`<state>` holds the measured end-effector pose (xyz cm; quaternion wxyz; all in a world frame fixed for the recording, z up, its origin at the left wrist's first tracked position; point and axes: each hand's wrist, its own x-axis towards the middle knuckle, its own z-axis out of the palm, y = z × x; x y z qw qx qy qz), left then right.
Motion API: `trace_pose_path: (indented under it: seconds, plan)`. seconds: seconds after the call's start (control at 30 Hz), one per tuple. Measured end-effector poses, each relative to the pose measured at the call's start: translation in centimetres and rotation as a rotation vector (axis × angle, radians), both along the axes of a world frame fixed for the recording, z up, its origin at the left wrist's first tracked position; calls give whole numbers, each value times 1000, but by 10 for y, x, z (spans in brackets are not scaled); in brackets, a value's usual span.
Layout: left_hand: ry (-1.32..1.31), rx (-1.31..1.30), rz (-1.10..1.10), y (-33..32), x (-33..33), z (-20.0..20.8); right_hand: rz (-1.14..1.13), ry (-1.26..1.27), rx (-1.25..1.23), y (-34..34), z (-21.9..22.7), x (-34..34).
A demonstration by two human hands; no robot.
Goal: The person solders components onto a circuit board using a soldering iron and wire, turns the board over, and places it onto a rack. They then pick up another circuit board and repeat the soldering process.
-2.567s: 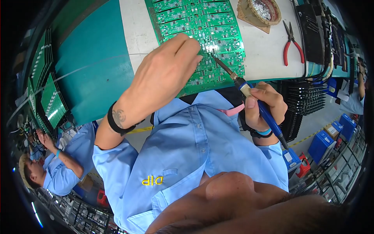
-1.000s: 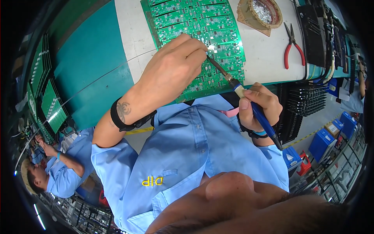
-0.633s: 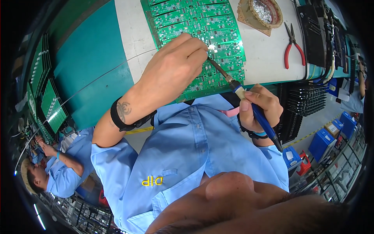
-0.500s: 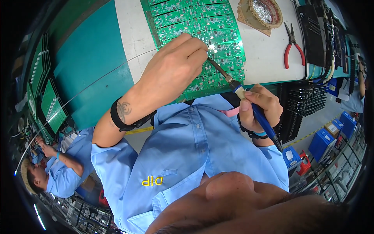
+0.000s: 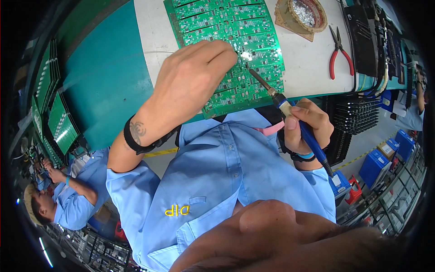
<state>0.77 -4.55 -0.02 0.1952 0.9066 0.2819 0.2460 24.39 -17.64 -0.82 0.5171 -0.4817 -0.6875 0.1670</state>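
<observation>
A green panel of circuit boards (image 5: 251,29) lies on the work surface in front of me. My left hand (image 5: 192,77) is over its left part, fingers pinched around a thin solder wire (image 5: 159,51) that trails off to the left; the wire's end is hidden by the fingers. In my right hand (image 5: 308,127) is a soldering iron (image 5: 282,102) with a blue handle, gripped like a pen. Its tip points up and left over the panel, a little right of my left fingertips. Whether the tip touches the board I cannot tell.
Red-handled pliers (image 5: 340,56) and a round pot of silvery scraps (image 5: 304,13) lie right of the panel. Black equipment with cables (image 5: 364,41) stands beyond them. Stacked green boards (image 5: 63,124) stand at far left, near a co-worker (image 5: 79,195). A black rack (image 5: 355,115) stands below right.
Both hands have drawn apart slightly: the left with its solder wire to the left, the right with the iron to the right. The iron's tip has moved away from my left fingers.
</observation>
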Motion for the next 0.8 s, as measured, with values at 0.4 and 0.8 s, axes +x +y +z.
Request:
trace_pose_path:
  seconds: [0.4, 0.8]
  plan:
    - [-17, -134, -21, 15, 0, -1, 10, -3, -31, 6, -1, -4]
    - [15, -127, -116, 17, 1, 1, 33, -19, -49, 13, -3, -6]
